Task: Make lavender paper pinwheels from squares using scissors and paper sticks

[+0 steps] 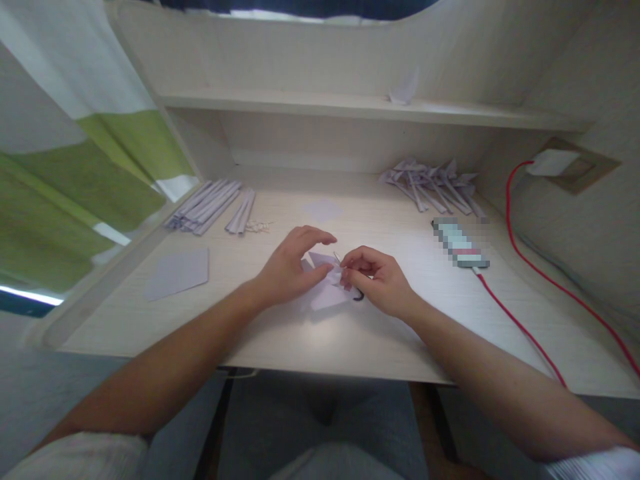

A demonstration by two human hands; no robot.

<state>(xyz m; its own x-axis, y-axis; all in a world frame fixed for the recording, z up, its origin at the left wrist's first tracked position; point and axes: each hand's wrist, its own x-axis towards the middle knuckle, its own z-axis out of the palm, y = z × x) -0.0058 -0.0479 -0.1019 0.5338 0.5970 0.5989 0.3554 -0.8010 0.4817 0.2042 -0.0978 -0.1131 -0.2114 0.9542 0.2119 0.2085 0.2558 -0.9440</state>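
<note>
A folded pale lilac paper shape (326, 292) lies on the light wooden desk (280, 333), just in front of me. My left hand (293, 265) presses down on its left side, fingertips curled over the top point. My right hand (376, 279) pinches the paper's right edge, and a thin metal tip (337, 257) sticks up from its fingers. A small dark loop (358, 297) shows under this hand; I cannot tell what tool it belongs to.
Folded paper strips (207, 207) lie at the back left, a flat paper sheet (178, 272) nearer left, several finished folded pieces (430, 183) at back right. A phone (460, 244) with a red cable (520, 327) runs to a wall charger (550, 162). A shelf (350, 107) holds one paper piece (404, 90).
</note>
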